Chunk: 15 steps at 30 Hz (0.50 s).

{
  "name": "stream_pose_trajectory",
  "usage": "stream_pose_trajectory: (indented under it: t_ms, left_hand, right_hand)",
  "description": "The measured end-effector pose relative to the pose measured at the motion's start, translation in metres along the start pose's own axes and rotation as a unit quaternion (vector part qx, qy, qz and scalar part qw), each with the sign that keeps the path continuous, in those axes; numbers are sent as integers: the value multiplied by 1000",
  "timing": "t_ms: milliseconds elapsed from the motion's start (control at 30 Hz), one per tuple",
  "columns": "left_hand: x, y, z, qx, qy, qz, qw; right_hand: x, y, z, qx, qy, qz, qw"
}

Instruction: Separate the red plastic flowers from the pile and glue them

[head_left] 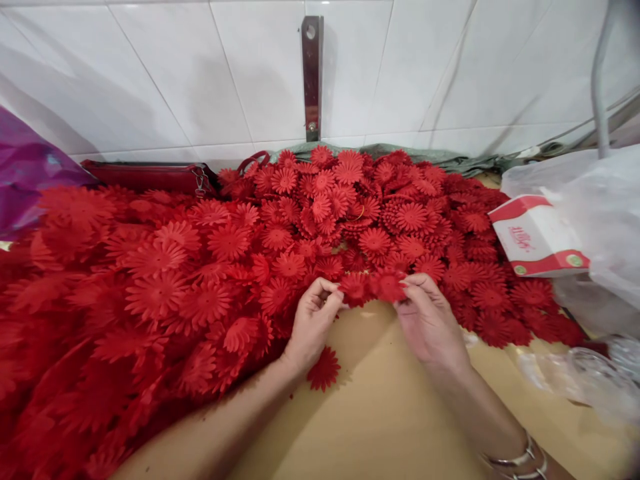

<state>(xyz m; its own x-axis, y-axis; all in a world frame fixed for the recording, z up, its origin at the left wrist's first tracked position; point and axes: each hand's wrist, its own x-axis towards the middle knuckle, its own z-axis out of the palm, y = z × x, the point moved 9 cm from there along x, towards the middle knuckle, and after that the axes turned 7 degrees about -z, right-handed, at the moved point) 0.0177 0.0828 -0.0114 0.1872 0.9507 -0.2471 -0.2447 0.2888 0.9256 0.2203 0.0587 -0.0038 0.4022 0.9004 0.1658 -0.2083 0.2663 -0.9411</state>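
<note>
My left hand (316,319) pinches the edge of a red fabric flower piece (356,288) between thumb and fingers. A second red flower piece (389,285), beside the first, is pinched at its right edge by my right hand (429,320). The two pieces meet or overlap between my hands; I cannot tell whether they are joined. Below my left hand a single red flower piece (324,369) lies on the tan tabletop (370,413). Heaps of the same red flowers (200,300) spread to the left and behind my hands.
A red purse (145,177) lies at the back left beside purple plastic (30,167). On the right are a red-and-white box (543,233), a white plastic bag (620,220) and clear plastic cups (597,373). A metal bracket (313,80) is fixed to the tiled wall behind.
</note>
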Motion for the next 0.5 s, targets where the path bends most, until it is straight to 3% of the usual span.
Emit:
stream_pose_trajectory:
  t_ms: [133,300,400,500]
  left_hand:
    - [2,-3,-4,-24,19,9,999]
    - [-6,18,-1,70,29,105,992]
    - [-9,20,8,135,-8,108,985]
    - [-9,16,13,137,-43,84,986]
  right_hand:
    - [4,-3,-12,5,19,9,1000]
    - [-3,-3,4,25,-24,35,999]
    - [-6,-6,15,35,-66,20,997]
    - [-10,-5,22,-5,-110,22,994]
